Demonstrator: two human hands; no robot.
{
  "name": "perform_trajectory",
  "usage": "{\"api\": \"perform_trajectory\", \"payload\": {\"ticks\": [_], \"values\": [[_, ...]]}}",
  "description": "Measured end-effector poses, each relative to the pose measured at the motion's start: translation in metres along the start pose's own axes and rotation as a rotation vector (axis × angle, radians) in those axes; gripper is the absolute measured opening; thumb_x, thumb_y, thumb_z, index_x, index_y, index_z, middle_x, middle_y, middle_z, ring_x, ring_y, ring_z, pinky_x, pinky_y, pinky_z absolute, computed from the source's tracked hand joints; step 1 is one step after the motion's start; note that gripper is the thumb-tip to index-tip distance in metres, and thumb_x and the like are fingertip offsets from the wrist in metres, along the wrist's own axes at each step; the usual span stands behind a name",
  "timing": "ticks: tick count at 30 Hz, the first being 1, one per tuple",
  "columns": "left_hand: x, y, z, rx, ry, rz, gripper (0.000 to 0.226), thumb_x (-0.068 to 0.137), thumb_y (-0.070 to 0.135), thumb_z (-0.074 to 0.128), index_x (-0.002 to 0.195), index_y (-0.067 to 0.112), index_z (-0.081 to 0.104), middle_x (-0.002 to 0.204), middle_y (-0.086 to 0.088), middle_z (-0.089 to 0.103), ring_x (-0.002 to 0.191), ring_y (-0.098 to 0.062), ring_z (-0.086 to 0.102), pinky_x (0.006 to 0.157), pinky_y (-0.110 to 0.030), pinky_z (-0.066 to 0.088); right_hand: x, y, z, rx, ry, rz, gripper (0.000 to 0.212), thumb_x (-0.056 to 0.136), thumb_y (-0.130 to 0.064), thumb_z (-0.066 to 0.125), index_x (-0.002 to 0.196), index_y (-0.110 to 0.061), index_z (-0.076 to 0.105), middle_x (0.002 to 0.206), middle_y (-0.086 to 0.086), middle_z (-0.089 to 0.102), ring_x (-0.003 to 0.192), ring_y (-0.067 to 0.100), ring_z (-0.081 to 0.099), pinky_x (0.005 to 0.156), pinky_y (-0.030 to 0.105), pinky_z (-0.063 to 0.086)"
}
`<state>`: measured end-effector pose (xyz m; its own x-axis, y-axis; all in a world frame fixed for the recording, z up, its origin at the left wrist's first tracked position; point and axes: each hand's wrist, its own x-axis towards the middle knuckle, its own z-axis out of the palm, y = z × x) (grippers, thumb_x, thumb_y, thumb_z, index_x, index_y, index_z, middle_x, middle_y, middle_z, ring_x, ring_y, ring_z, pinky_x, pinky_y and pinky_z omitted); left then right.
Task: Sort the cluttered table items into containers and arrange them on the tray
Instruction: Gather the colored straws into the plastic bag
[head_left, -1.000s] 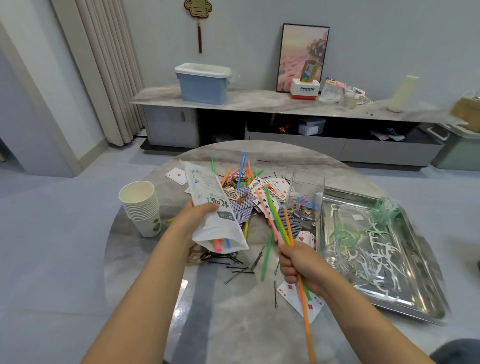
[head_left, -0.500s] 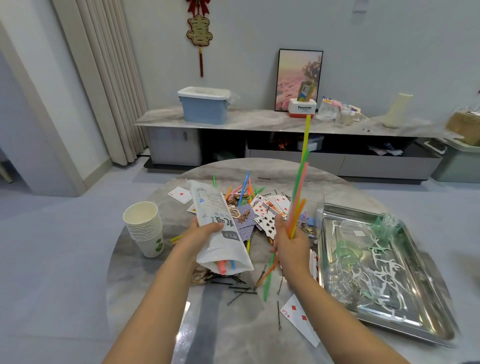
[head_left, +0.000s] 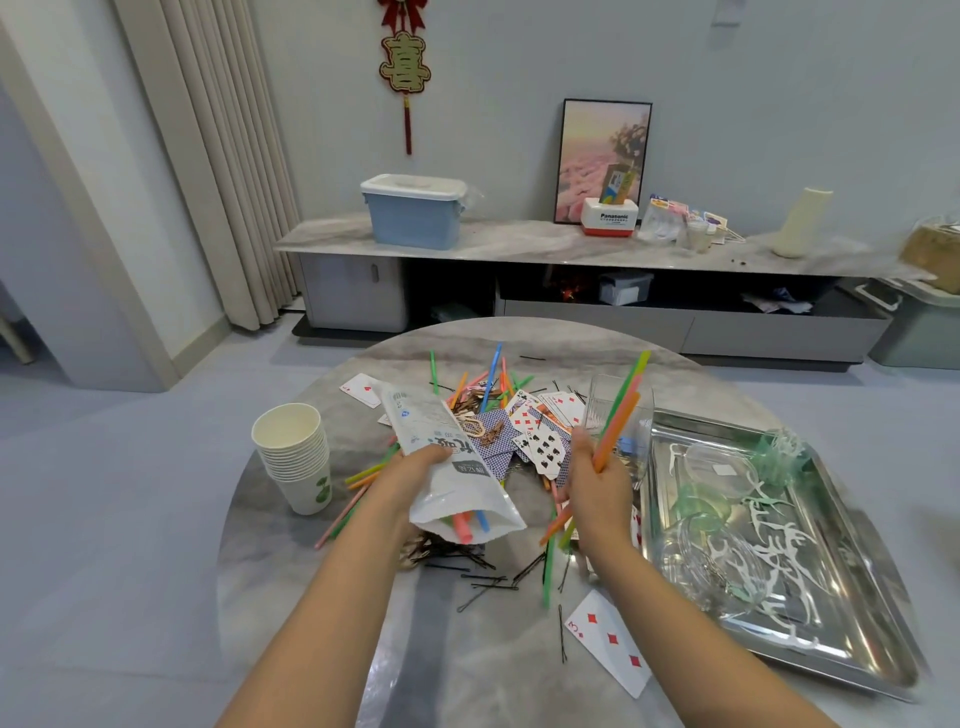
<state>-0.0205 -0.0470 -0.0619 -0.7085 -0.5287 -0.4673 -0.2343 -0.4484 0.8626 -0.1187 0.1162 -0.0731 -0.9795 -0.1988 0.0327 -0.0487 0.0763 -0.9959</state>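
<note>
My left hand (head_left: 415, 470) grips a white plastic straw bag (head_left: 441, 457) above the round table (head_left: 291, 587), its open mouth facing me with a pink and a blue straw inside. My right hand (head_left: 597, 486) grips a bundle of coloured straws (head_left: 621, 410) that leans up and to the right. Just right of the bag's mouth, their lower ends stick out below my fist. More loose straws (head_left: 488, 384), playing cards (head_left: 540, 436) and black hairpins (head_left: 483, 577) lie scattered under and beyond both hands. A steel tray (head_left: 852, 639) sits to the right.
A stack of paper cups (head_left: 293, 457) stands at the table's left. A clear square container (head_left: 618, 410) stands behind my right hand by the tray. The tray holds clear cups, green lids and white floss picks (head_left: 774, 551). A diamond card (head_left: 608, 642) lies near me.
The straw bundle in my right hand has tilted from nearly upright to leaning right and has dropped lower. The bag in my left hand has barely moved. The camera has tipped up slightly.
</note>
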Motion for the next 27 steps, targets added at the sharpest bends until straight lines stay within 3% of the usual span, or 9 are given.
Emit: {"api": "perform_trajectory", "payload": {"ticks": [3,7,9,12,15,19,23,27], "values": [[-0.006,-0.001,0.006,-0.106,-0.008,-0.068,0.019,0.093,0.018,0.051,0.106,0.004,0.056,0.067,-0.014,0.066,0.060,-0.027,0.062,0.049,-0.029,0.049,0.004,0.005,0.002,-0.045,-0.076,0.005,0.043,0.091,-0.036,0.057,0.055,-0.015,0.047,0.048,0.002,0.051,0.051,0.020,0.054,0.062,0.033,0.048],[-0.014,0.005,0.013,-0.240,-0.086,-0.075,0.018,0.096,0.017,0.043,0.090,0.003,0.053,0.053,-0.018,0.064,0.046,-0.026,0.064,0.067,-0.037,0.047,0.008,0.007,0.002,-0.008,-0.077,0.160,0.041,0.091,-0.042,0.055,0.061,-0.015,0.045,0.051,0.002,0.045,0.047,0.016,0.051,0.063,0.035,0.046],[-0.015,0.007,0.014,-0.336,-0.126,-0.077,0.017,0.094,0.017,0.042,0.093,0.004,0.054,0.060,-0.019,0.066,0.048,-0.027,0.064,0.066,-0.039,0.050,0.008,-0.001,-0.002,0.022,-0.020,0.174,0.045,0.094,-0.042,0.049,0.058,-0.016,0.043,0.047,-0.001,0.043,0.048,0.017,0.049,0.066,0.037,0.047],[-0.009,0.013,0.010,-0.471,-0.153,-0.107,0.029,0.092,0.022,0.045,0.117,0.008,0.052,0.089,-0.018,0.067,0.075,-0.032,0.063,0.068,-0.041,0.052,0.010,-0.024,-0.007,0.121,0.064,0.106,0.053,0.097,-0.032,0.044,0.047,-0.016,0.043,0.047,-0.001,0.048,0.052,0.017,0.048,0.068,0.034,0.045],[-0.007,0.018,0.011,-0.534,-0.173,-0.073,0.028,0.093,0.022,0.041,0.110,0.003,0.053,0.088,-0.020,0.064,0.080,-0.032,0.057,0.074,-0.041,0.048,0.015,-0.048,-0.012,0.132,0.116,0.105,0.045,0.092,-0.023,0.043,0.049,-0.013,0.050,0.057,0.000,0.052,0.058,0.015,0.047,0.061,0.030,0.040],[-0.005,0.018,0.013,-0.555,-0.128,0.010,0.026,0.095,0.021,0.038,0.097,0.000,0.054,0.074,-0.019,0.063,0.071,-0.030,0.061,0.073,-0.041,0.047,0.021,-0.064,-0.023,0.183,0.111,0.159,0.038,0.089,-0.023,0.043,0.053,-0.011,0.049,0.052,0.002,0.044,0.043,0.012,0.035,0.040,0.021,0.029],[-0.004,0.016,0.018,-0.540,-0.122,0.037,0.027,0.098,0.020,0.035,0.089,0.001,0.053,0.058,-0.018,0.064,0.046,-0.025,0.063,0.067,-0.041,0.045,0.016,-0.068,-0.036,0.294,0.140,0.190,0.044,0.094,-0.025,0.043,0.052,-0.012,0.046,0.046,-0.001,0.043,0.034,0.009,0.031,0.037,0.020,0.026],[-0.005,0.015,0.023,-0.524,-0.136,0.020,0.026,0.098,0.020,0.035,0.089,0.002,0.052,0.060,-0.017,0.067,0.044,-0.024,0.062,0.068,-0.041,0.045,0.013,-0.072,-0.046,0.499,0.049,0.228,0.045,0.096,-0.025,0.042,0.053,-0.012,0.044,0.053,0.004,0.039,0.031,0.009,0.029,0.033,0.016,0.021]]}}
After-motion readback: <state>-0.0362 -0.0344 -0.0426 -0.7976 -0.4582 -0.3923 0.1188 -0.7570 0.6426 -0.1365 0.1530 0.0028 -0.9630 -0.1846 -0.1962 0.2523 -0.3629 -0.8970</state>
